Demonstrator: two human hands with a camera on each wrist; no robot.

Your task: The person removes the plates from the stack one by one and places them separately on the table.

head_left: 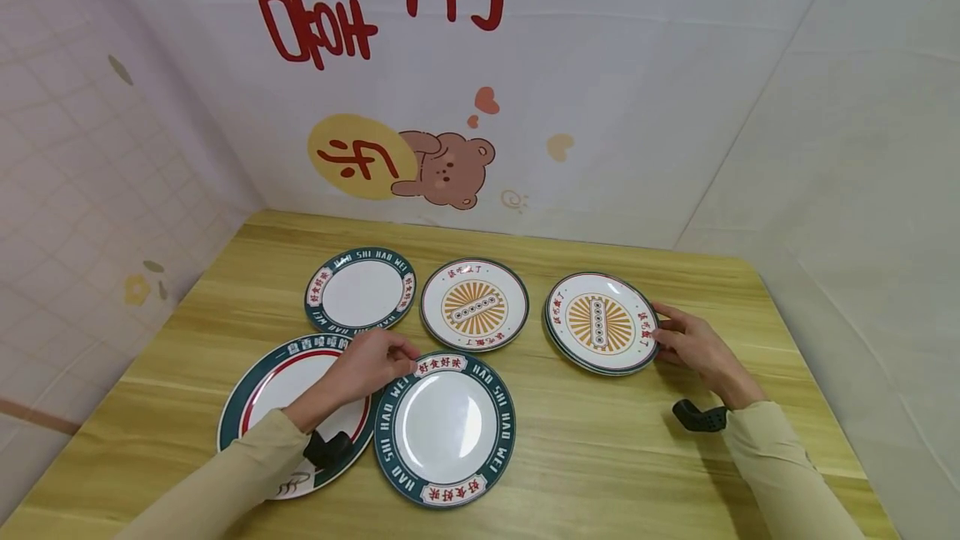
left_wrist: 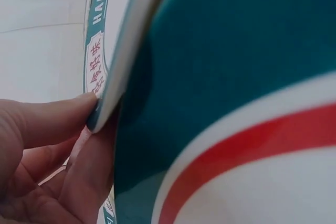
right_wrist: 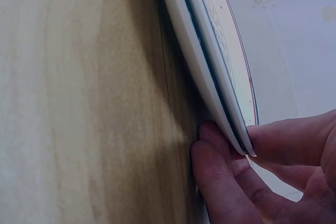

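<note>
My left hand reaches over the large plate with a dark green rim and red ring. It pinches the rim of the front green-rimmed plate, thumb above and fingers below in the left wrist view. At the right, my right hand grips the edge of a stack of two plates. The upper plate is white with an orange sunburst. Most of the lower plate is hidden beneath it. In the right wrist view, the thumb lies on top and the fingers underneath.
Behind my left hand lies a smaller green-rimmed plate. Beside it is another sunburst plate. All stand on a wooden table, backed by a printed cloth with a bear and red characters.
</note>
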